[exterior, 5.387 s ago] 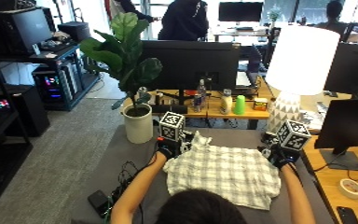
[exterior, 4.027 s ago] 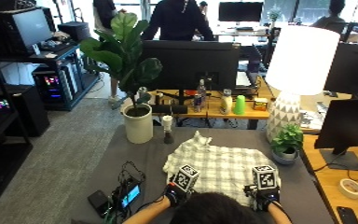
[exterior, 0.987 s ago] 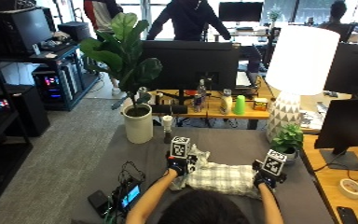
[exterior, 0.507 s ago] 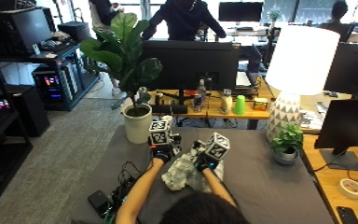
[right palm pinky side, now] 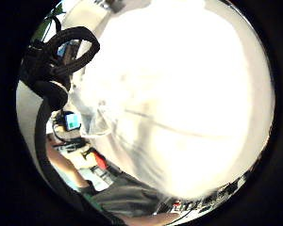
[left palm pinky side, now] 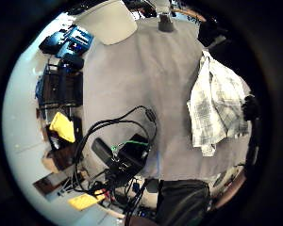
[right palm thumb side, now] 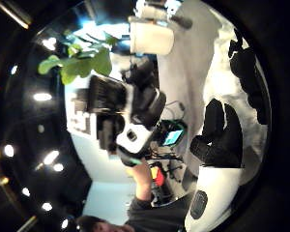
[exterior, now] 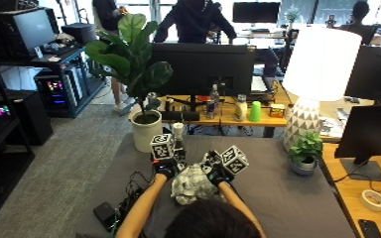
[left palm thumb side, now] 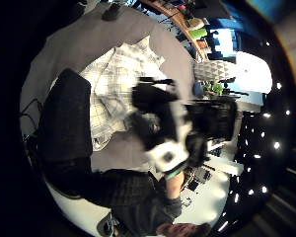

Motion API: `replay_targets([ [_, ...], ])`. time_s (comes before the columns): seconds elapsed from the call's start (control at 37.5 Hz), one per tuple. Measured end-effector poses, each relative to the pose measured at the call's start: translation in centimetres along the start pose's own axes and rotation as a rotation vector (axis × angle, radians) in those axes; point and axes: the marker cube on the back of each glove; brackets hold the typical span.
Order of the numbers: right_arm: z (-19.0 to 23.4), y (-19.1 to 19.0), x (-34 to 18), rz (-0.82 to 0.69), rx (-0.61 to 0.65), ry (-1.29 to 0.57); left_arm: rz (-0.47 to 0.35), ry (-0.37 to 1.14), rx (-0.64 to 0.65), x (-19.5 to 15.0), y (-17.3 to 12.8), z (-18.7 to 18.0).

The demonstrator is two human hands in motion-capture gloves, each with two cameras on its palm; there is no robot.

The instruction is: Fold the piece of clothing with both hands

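Since a second ago the hands have come close together and the checked shirt (exterior: 190, 184), then spread between them, is now folded narrow. It lies on the grey surface (exterior: 276, 196) before the person. The left hand (exterior: 164, 168) and right hand (exterior: 215, 173) flank its far end; I cannot tell whether either is gripping the cloth.

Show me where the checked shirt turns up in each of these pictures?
Outside view: shirt, bunched between both hands on the grey table.
Left little finger view: on the table.
Left thumb view: on the table, behind a hand.
Right little finger view: cannot tell.
Right thumb view: not clearly seen.
Shared landmark: the table.
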Motion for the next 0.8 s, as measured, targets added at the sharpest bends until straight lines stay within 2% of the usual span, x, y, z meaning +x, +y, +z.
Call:
replay_targets([
  [0.08, -4.1, 0.3, 1.3, 0.013, 0.072, 0.102, 0.025, 0.026, -0.064, 0.4, 0.3, 0.8],
  [0.21, -9.3, 1.9, 4.7, 0.117, 0.086, 0.195, -0.027, -0.036, -0.117, 0.9, 1.3, 1.2],
  [0.27, -10.4, 2.1, 5.9, 0.120, 0.108, 0.193, 0.013, -0.015, -0.185, 1.3, 0.7, 2.4],
  [0.32, -11.1, 2.1, 6.7, 0.128, 0.132, 0.200, 0.060, 0.014, -0.234, 1.6, 0.1, 3.2],
  [0.43, -12.0, 2.3, 7.7, 0.132, 0.159, 0.216, 0.035, -0.035, -0.174, 1.8, 1.2, 1.0],
  [0.53, -12.4, 3.1, 8.0, 0.197, 0.108, 0.192, 0.073, 0.005, -0.274, 2.0, -1.1, 3.0],
  [0.61, -12.7, 2.8, 8.0, 0.152, 0.131, 0.200, 0.092, -0.003, -0.288, 2.3, -1.8, 3.0],
  [0.72, -12.9, 2.3, 8.2, 0.141, 0.188, 0.286, 0.090, -0.027, -0.286, 2.4, -2.1, 2.9],
  [0.8, -12.4, 2.2, 8.1, 0.157, 0.174, 0.317, 0.066, -0.047, -0.243, 2.4, -1.5, 1.9],
])
